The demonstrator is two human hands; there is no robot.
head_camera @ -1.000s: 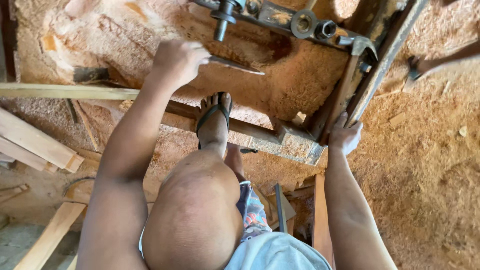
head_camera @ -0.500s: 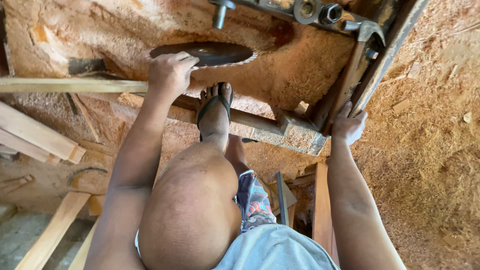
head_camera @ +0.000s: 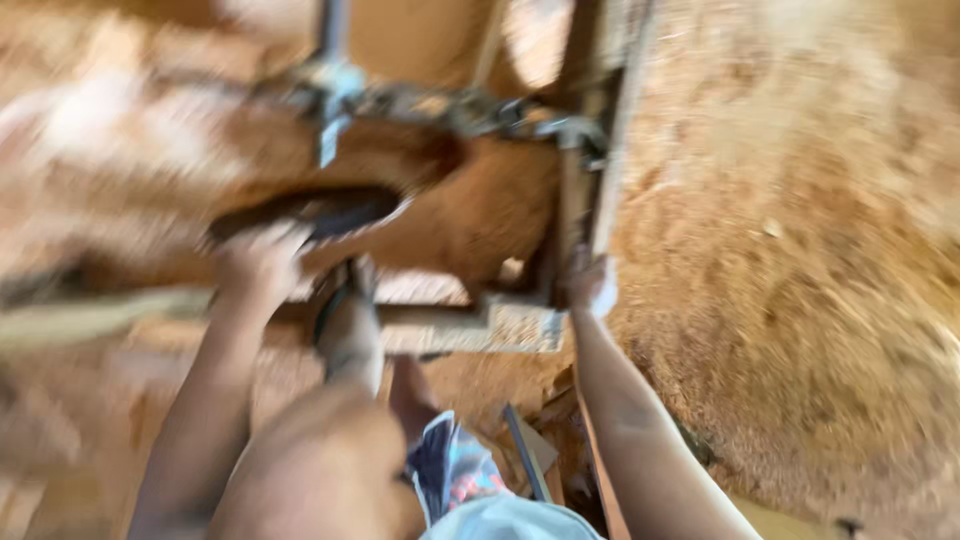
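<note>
Blurred frame. Bent knee (head_camera: 320,470) and sandalled foot (head_camera: 345,320) lie nearest, between the arms. Left hand (head_camera: 262,262) has its fingers on the rim of the dark saw disc (head_camera: 310,212); grip unclear. Right hand (head_camera: 592,285) rests on the metal frame (head_camera: 580,190), fingers' spread unclear. Sawdust floor (head_camera: 800,250) beyond.

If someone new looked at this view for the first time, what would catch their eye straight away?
Most striking is the dark round disc, left of centre, which the left hand touches at its near edge. Behind it, a rusty metal frame rises from heaps of orange sawdust, and the right hand rests against its upright. The picture is blurred, so finer detail is lost.
</note>
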